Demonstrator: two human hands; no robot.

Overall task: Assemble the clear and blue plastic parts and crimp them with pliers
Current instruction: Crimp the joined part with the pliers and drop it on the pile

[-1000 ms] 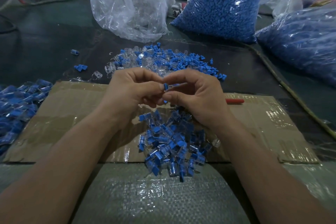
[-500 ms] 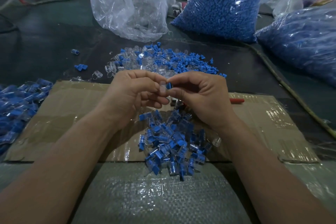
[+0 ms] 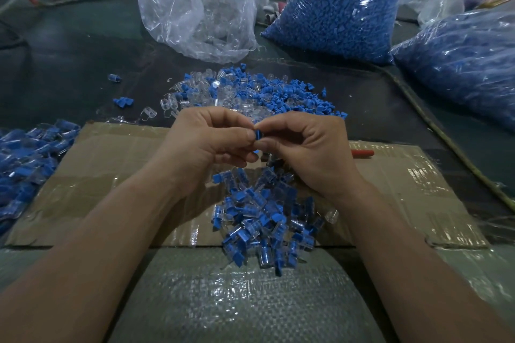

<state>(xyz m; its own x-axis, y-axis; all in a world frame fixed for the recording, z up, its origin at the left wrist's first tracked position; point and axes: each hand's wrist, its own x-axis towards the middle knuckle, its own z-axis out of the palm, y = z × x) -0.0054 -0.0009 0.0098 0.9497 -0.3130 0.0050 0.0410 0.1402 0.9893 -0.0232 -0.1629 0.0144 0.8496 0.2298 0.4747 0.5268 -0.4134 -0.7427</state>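
Observation:
My left hand [image 3: 207, 145] and my right hand [image 3: 306, 150] meet above the cardboard sheet [image 3: 117, 164]. Between their fingertips sits a small blue plastic part [image 3: 258, 135]; both hands pinch it, and any clear part there is hidden by the fingers. Below the hands lies a heap of joined clear-and-blue pieces [image 3: 264, 220]. Behind the hands spreads a loose pile of clear and blue parts [image 3: 245, 92]. The red handle of the pliers [image 3: 362, 153] pokes out to the right of my right hand; the rest is hidden.
A clear plastic bag [image 3: 200, 3] stands at the back, a full bag of blue parts [image 3: 340, 3] beside it, another blue bag [image 3: 462, 61] at right. More joined pieces [image 3: 25, 159] lie at left. A woven sack [image 3: 237, 301] covers the near edge.
The hands have pressed closer together. The clear piece seen between the fingertips half a second ago is now covered, and only the blue part shows.

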